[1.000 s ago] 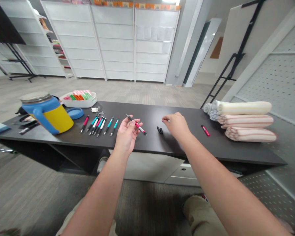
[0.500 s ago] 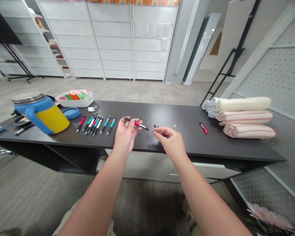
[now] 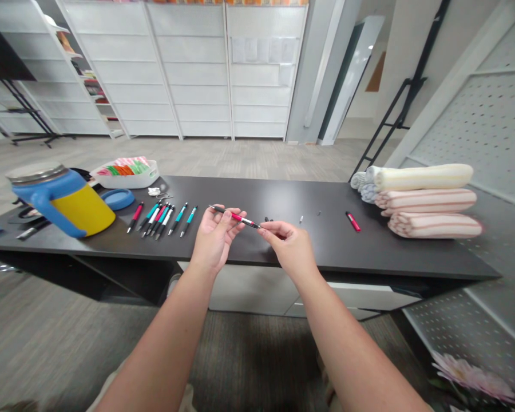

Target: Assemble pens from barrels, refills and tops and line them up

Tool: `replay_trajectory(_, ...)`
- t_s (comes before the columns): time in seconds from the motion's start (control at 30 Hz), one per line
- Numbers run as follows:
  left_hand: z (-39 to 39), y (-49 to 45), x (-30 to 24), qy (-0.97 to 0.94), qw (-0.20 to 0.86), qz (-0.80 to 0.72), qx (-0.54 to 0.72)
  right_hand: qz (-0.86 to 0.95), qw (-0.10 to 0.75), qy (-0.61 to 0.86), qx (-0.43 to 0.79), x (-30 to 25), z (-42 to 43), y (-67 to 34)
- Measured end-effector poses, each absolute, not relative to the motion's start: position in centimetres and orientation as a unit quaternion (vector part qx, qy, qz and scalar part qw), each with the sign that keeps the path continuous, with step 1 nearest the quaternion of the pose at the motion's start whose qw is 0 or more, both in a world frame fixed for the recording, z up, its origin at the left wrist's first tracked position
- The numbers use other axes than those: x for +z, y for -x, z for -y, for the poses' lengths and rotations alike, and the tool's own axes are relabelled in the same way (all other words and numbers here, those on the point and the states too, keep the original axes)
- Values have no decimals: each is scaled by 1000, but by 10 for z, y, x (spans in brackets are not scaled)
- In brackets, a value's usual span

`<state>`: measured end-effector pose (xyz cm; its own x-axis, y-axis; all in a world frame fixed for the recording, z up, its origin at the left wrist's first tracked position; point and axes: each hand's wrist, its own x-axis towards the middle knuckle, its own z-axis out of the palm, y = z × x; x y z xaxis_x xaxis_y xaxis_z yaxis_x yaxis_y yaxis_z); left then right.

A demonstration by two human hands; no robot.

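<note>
A red and black pen [image 3: 241, 218] lies slantwise in my left hand [image 3: 212, 240], held between thumb and fingers with the palm turned up. At the pen's right end, the thumb and forefinger of my right hand [image 3: 292, 247] pinch a small pen part, mostly covered by the fingertips. Just behind the right fingers, small dark pieces [image 3: 268, 220] rest on the black table [image 3: 257, 194]. Right of them are a small whitish piece [image 3: 301, 218], a tiny piece [image 3: 319, 213] and a red pen barrel [image 3: 352, 221].
Several red, teal and white pens [image 3: 158, 220] lie left of my hands. Beyond them stand a blue and yellow mug [image 3: 83, 209], a blue lid [image 3: 118, 199] and a white basket [image 3: 129, 180] of wrapped items. Rolled towels [image 3: 429, 200] are stacked at the right end.
My right fingertips, with the small part in them, have moved left and now meet the pen's end; before, a small gap lay between. The view has shifted slightly.
</note>
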<state>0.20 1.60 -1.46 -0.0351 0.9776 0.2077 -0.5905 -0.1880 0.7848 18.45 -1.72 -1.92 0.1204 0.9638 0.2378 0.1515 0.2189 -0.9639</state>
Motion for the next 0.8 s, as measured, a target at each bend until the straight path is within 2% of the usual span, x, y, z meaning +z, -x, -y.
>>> replay_trajectory(0.27, -15, -3, -12, -380, 599, -248, 659, 555, 546, 516, 357, -16, 19, -186)
replay_trajectory(0.43, -15, -4, -12, -377, 597, -251, 662, 599, 506, 548, 292, -14, 23, -187)
replay_trajectory(0.8, -15, -4, -12, -380, 596, -248, 663, 659, 456, 541, 255, -12, 24, -188)
